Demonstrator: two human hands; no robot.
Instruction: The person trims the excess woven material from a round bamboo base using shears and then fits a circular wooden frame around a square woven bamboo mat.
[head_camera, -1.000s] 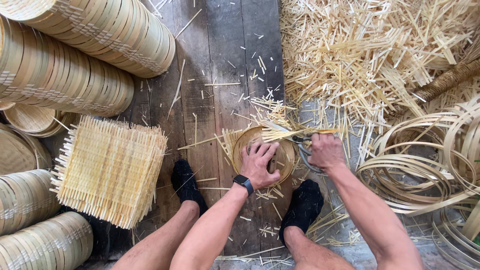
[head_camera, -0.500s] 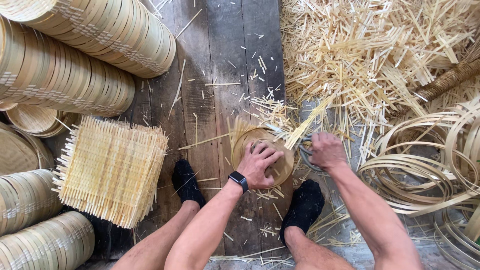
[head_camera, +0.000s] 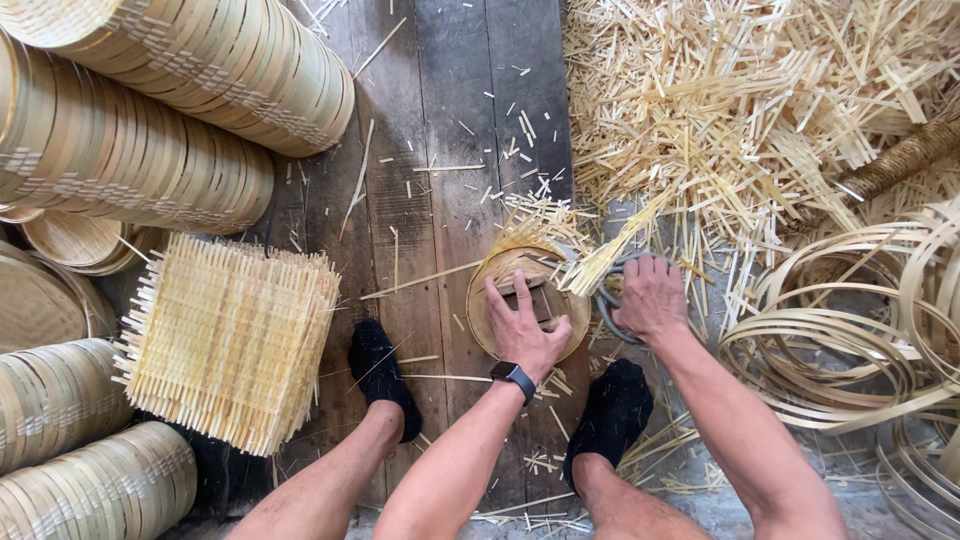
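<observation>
Rotated slightly, the round woven bamboo tray (head_camera: 500, 300) sits pinned under the flat left hand (head_camera: 524, 322) while the right hand (head_camera: 650, 297) grips grey-handled shears (head_camera: 606, 300), trimming its fringe.

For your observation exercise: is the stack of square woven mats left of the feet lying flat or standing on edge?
Lying flat. The stack of woven mats shows its broad woven face upward, with layered edges fringing its sides on the plank floor.

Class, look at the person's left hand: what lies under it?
The left hand presses on a round bamboo frame with a woven mat inside, set on the plank floor. The frame's centre is covered.
</observation>
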